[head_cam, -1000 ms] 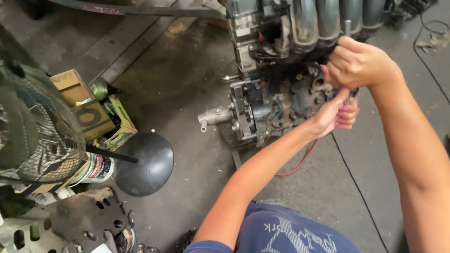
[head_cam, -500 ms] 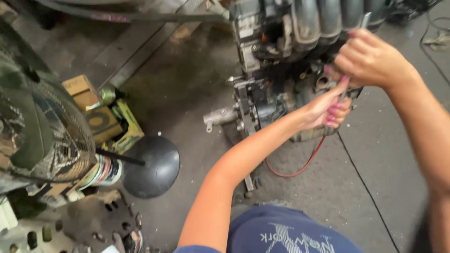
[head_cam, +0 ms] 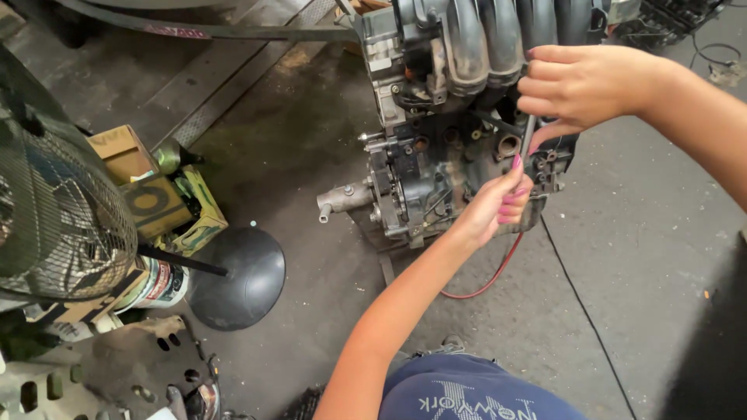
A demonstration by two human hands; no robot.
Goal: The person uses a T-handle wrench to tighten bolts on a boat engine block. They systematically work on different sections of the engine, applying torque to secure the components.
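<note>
A grimy car engine (head_cam: 436,148) stands on the concrete floor, its grey intake runners (head_cam: 482,39) on top. My right hand (head_cam: 587,85) is closed around the upper end of a slim metal tool (head_cam: 527,134) that points down into the engine's side. My left hand (head_cam: 498,204), nails painted pink, reaches up from below and grips near the tool's lower end against the engine block. A metal pipe stub (head_cam: 342,198) sticks out of the engine to the left.
A fan with a wire cage (head_cam: 62,210) and round black base (head_cam: 237,276) stands at the left, by cardboard boxes (head_cam: 148,194) and a can (head_cam: 159,284). A red wire (head_cam: 498,272) and a black cable (head_cam: 580,307) trail over the floor. My knee (head_cam: 467,393) is at the bottom.
The view has moved closer to the engine. My right hand has shifted slightly on the tool's top, and my left hand stays at the tool's lower end.
</note>
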